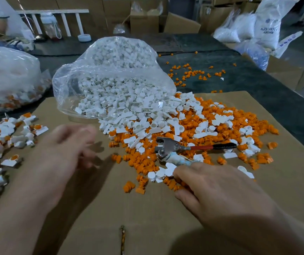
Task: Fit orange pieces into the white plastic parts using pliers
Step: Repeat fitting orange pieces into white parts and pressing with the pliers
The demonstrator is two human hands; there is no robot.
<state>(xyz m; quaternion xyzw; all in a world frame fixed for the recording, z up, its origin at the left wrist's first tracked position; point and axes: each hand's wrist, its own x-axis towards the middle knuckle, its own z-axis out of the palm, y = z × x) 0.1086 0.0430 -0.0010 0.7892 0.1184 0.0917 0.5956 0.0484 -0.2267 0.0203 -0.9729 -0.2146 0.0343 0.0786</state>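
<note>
Orange pieces (140, 162) & white parts (138, 115) are small moulded plastic: prob. very light, stiff and smooth, so they'll likely skid and scatter on the cardboard (101, 208) if nudged. Best picked one at a time w/ a fingertip pinch on the sides. Take a white part by its flat tab, leaving the round socket free for the orange plug. Pliers (167, 147) are metal, so heavier and rigid. They lie on the mixed heap, centre-right, handles spread: one red/black, the other wrapped in pale tape.

Right hand (221, 190): fingers curled, seems to grip the taped handle, fingertips among pieces at the heap's near edge. Left hand (68, 148): motion-blurred, over bare cardboard, fingers look loose, nothing seen in it.

Containers:
- Clear bag (110, 70) lies on its side, mouth toward the person, full of white parts that spill onto the cardboard and mix w/ orange.
- 2nd bag (9, 80), far left, holds white-and-orange items, prob. finished ones.
- Finished pile (4, 137) sits loose at left, no container.
- A few orange strays lie on the dark table (257, 92) beyond.
</note>
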